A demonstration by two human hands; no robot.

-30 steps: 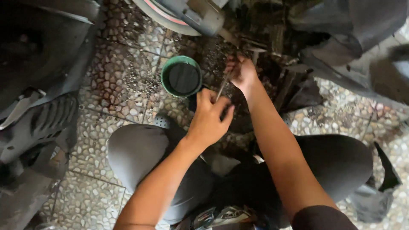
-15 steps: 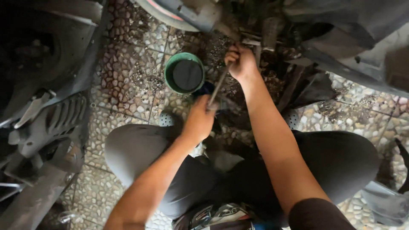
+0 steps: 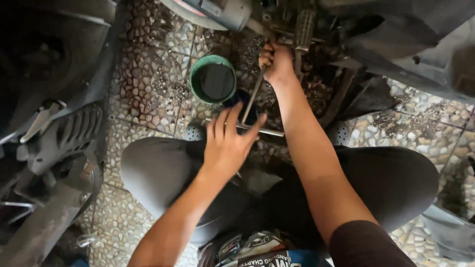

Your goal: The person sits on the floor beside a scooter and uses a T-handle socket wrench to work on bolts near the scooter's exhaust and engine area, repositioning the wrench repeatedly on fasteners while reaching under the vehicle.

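Left hand (image 3: 228, 143) is now lifted off the long metal T-handle wrench (image 3: 252, 101), fingers spread wide, nothing held.
Right hand (image 3: 277, 62) is kept clamped around the wrench's upper shaft under the grimy scooter underside (image 3: 316, 29); the crossbar is seen just past the left fingertips. A round green pan of dark oil (image 3: 213, 79) is parked beside it on the pebbled tile floor (image 3: 148, 84).

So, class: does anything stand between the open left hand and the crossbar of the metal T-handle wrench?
Nothing visible does. The left hand is spread open with its fingertips right at the crossbar of the T-handle wrench, no object between them. The right hand grips the shaft's upper end. The green container sits off to the side.
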